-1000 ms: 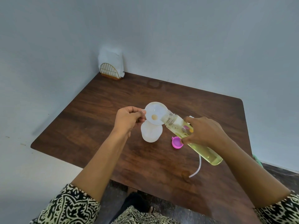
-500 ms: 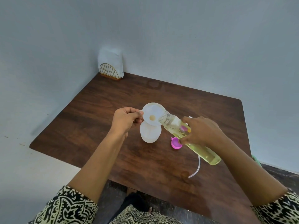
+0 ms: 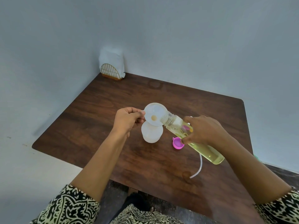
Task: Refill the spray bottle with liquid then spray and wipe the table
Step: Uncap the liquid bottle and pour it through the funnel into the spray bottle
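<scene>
left hand (image 3: pixel 127 120) pinches funnel (image 3: pixel 155 116) | right hand (image 3: pixel 205 131) grips tilted bottle (image 3: pixel 208 151)

One view: head cam on you, wide-angle, facing forward and down. It looks from above the near edge of the counter (image 3: pixel 210 110) toward the far corner, where the napkin holder (image 3: pixel 111 68) sits against the walls (image 3: pixel 194 38). Close range: your forearms (image 3: pixel 100 159) enter from the bottom corners, and left hand (image 3: pixel 127 120) and right hand (image 3: pixel 205 131) meet mid-frame. Walls fill the top half.
</scene>
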Demonstrator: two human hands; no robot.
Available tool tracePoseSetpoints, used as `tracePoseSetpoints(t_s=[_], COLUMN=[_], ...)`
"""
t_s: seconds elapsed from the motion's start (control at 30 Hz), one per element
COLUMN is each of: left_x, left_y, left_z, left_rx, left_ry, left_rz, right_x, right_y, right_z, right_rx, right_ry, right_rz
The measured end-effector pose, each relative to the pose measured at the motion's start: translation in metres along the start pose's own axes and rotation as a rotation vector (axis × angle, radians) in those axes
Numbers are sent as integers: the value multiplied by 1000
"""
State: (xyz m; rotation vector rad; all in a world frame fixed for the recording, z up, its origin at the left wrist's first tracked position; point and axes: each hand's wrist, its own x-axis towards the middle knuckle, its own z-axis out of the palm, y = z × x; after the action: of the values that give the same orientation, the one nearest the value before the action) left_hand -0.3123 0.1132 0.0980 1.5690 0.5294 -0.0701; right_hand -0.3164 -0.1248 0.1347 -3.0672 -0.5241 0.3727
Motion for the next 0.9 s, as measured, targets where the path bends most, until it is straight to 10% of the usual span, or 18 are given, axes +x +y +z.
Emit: tracePoseSetpoints(t_s=[0.9], left_x=[-1], left_y=[0], left_z=[-1], left_rx=[-12], left_ry=[-2], left_rz=[4], right_x=[1], right_y=[-2], right_z=[-5], right_rx=[-1], right_ry=[-21], right_rz=[-9])
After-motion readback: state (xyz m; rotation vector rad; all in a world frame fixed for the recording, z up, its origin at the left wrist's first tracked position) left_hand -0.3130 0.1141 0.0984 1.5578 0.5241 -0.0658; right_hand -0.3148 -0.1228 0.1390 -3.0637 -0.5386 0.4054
